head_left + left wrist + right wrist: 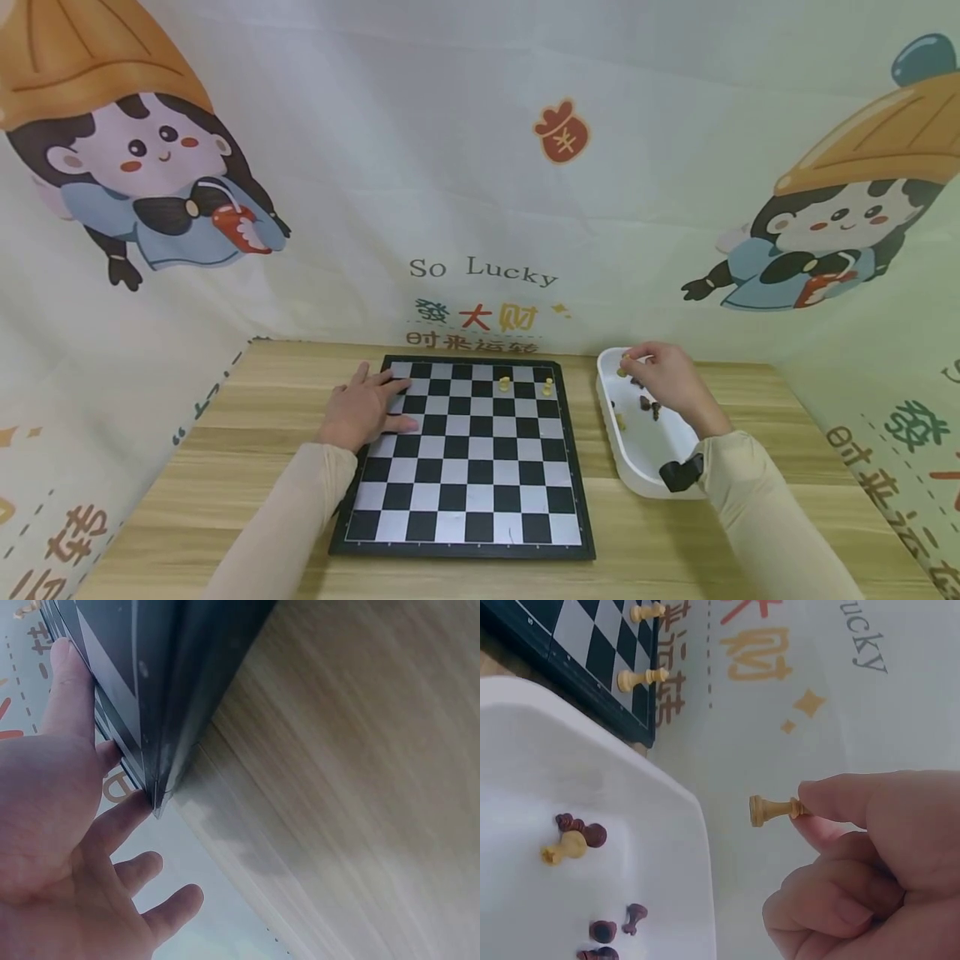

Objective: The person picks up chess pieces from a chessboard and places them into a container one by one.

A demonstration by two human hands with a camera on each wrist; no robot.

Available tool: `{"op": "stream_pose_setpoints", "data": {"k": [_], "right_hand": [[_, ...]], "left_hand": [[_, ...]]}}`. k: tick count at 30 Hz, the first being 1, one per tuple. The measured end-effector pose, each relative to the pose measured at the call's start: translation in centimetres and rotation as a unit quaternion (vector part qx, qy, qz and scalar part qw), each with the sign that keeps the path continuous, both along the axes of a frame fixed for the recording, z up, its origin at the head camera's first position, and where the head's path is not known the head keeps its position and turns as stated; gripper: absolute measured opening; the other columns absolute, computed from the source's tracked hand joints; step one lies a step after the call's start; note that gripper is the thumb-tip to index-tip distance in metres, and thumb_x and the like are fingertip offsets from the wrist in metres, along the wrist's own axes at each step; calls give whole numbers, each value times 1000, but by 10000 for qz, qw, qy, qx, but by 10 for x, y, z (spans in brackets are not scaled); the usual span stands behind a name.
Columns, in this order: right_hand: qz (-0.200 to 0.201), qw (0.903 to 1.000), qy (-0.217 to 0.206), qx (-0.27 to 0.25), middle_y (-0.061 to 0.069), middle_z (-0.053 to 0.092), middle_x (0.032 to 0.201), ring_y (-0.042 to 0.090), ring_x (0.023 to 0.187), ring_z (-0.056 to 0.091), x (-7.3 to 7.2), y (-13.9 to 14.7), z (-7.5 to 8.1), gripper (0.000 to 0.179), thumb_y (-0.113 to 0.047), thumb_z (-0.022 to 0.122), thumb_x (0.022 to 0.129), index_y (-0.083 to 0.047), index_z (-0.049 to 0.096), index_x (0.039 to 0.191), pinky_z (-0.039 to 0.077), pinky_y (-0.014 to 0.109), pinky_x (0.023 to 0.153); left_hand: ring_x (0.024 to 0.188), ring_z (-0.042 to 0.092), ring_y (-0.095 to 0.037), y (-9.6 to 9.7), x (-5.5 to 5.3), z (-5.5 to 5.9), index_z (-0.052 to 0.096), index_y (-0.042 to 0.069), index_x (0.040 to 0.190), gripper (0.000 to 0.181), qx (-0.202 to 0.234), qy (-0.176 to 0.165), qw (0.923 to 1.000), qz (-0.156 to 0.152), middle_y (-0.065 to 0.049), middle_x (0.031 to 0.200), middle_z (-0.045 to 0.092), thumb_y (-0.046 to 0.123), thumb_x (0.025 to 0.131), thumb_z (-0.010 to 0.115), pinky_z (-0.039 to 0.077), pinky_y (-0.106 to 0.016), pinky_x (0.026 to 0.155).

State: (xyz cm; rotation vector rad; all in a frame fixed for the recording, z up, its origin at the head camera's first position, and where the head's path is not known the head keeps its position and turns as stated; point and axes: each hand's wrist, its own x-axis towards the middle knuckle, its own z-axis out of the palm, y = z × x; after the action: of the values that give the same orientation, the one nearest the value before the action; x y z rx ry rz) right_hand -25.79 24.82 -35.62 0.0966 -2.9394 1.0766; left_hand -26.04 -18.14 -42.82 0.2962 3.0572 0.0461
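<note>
Over the far end of a white tray point(628, 475), my right hand point(670, 383) pinches a pale yellow chess piece point(769, 811) by its top between thumb and forefinger; its base points away from the hand. The fingers hide the piece's top. My left hand point(362, 408) rests on the left edge of a black-and-white chessboard point(465, 471), fingers spread and thumb over the squares. In the left wrist view, the thumb point(69, 690) lies along the board's rim. Two pale chess pieces stand on the board near its far right: one piece point(504, 384) and another point(547, 387) closer to the corner.
Inside the tray lie several dark chess pieces point(645, 403) and a pale piece point(620, 422). The tray stands right of the board on a wooden table point(247, 467). A printed cloth point(360, 183) hangs behind and at both sides. A black strap piece point(681, 475) sits at the right wrist.
</note>
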Motion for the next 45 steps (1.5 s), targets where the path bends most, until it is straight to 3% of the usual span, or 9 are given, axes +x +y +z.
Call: {"op": "stream_pose_setpoints", "data": {"k": [7,17,27,34,39,45], "right_hand": [[-137,9995,-270,-65,25,71,111,23,86,61,-1,4,-1,37,-25,55,103,3,63,125,45,26,66],[-178,9995,-263,-23,23,68,120,29,102,59,0,5,-2,37,-25,56,103,2,65,126,45,28,75],[-84,9998,-174,-101,22,69,117,23,92,61,1,0,-4,41,-29,56,104,3,65,127,46,25,71],[-20,9997,-74,-217,27,65,130,32,108,63,-3,-12,-4,44,-33,56,104,3,64,128,53,36,82],[-10,9996,-34,-288,26,66,128,28,96,64,-7,-27,-5,44,-34,57,103,2,64,127,50,29,65],[23,9994,137,-332,23,68,126,27,102,64,-13,-44,-8,43,-35,60,102,2,65,124,48,26,74]], "left_hand": [[155,23,-49,-1,-1,0,49,21,153,83,84,-84,9999,36,-15,163,40,68,85,63,37,-72,113],[155,24,-48,-1,-2,-1,49,22,153,84,63,-54,10000,35,-14,163,40,69,85,63,38,-71,113],[155,22,-48,0,-2,-1,48,21,153,83,81,-128,9999,73,-14,163,40,68,86,63,36,-71,114],[155,24,-48,1,-1,0,49,21,152,83,37,-42,10000,48,-14,163,41,68,86,63,37,-71,113],[155,24,-48,1,0,1,49,21,152,83,0,-34,10000,38,-14,163,41,69,86,63,38,-70,113],[154,25,-48,1,0,1,49,21,152,83,-46,-39,10000,26,-14,162,42,69,86,61,39,-70,113]]}}
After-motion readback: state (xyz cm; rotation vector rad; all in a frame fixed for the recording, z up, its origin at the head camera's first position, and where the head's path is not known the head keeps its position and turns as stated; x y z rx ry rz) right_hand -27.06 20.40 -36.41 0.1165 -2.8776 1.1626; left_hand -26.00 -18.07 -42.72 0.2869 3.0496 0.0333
